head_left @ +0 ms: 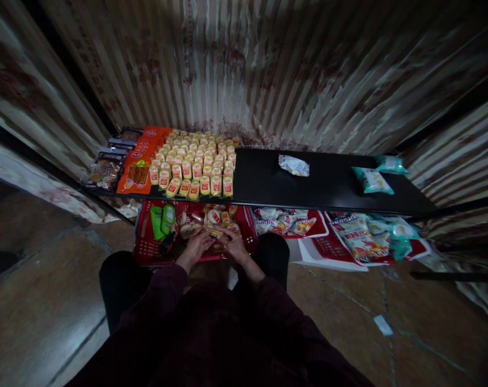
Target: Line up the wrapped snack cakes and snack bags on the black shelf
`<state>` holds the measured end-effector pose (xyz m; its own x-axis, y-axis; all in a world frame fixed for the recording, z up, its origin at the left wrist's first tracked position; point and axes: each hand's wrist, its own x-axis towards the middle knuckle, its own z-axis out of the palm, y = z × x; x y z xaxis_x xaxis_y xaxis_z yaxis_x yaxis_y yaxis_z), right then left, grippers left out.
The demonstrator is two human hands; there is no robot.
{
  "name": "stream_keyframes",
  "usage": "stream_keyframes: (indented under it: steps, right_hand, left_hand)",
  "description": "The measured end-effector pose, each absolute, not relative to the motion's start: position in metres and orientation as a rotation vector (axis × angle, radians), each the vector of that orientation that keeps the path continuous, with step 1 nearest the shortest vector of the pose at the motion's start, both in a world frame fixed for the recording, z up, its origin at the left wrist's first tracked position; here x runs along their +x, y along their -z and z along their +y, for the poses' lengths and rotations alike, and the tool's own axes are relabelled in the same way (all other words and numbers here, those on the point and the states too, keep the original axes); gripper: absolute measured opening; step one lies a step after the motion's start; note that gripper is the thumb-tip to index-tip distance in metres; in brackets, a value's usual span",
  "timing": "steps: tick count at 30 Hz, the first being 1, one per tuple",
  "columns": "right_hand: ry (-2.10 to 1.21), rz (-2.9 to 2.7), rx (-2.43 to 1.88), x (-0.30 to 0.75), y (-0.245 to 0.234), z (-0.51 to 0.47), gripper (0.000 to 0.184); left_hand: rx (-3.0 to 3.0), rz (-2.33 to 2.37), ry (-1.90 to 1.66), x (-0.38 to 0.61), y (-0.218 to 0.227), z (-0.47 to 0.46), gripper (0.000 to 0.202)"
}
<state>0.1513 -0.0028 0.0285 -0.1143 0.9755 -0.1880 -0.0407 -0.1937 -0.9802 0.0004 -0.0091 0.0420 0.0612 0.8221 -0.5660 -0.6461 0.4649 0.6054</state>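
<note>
Over a red basket (pixel 141 236), my left hand (pixel 198 244) and my right hand (pixel 233 244) come close together. Their fingers are closed around small yellow wrapped cakes (pixel 215 232); the exact number between them is too dim to tell. More loose cakes lie in the basket around my fingers, with green packets (pixel 162 220) and a dark object at its left side. On the black shelf (pixel 256 185) just beyond, similar wrapped cakes (pixel 196 172) stand upright in close rows.
Left of the rows lie orange packets (pixel 136 169) and brown snack packs (pixel 106 171). A white packet (pixel 294 165) and teal packets (pixel 372 180) rest farther right. Below the shelf are red baskets of snack bags (pixel 359 236). My knees flank the near basket.
</note>
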Motion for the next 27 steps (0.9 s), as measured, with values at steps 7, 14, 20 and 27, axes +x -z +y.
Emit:
stream_keyframes:
  steps: [7, 14, 20, 27]
  right_hand:
    - [-1.475, -1.197, -1.171, 0.152, -0.03, -0.009, 0.04]
    - [-1.562, -0.815, -1.202, 0.154, -0.017, -0.007, 0.06]
    - [-1.618, -0.757, -1.15, 0.154, -0.014, -0.007, 0.059]
    - [-1.689, -0.704, -1.153, 0.153, -0.018, -0.007, 0.044]
  left_hand:
    - [0.177, 1.039, -1.129, 0.0, -0.042, -0.01, 0.041]
    - [0.147, 0.954, -1.154, -0.003, -0.036, -0.015, 0.048]
    - [0.187, 0.946, -1.139, -0.003, -0.031, -0.017, 0.052]
    - [0.2, 1.003, -1.139, -0.006, -0.037, -0.012, 0.053]
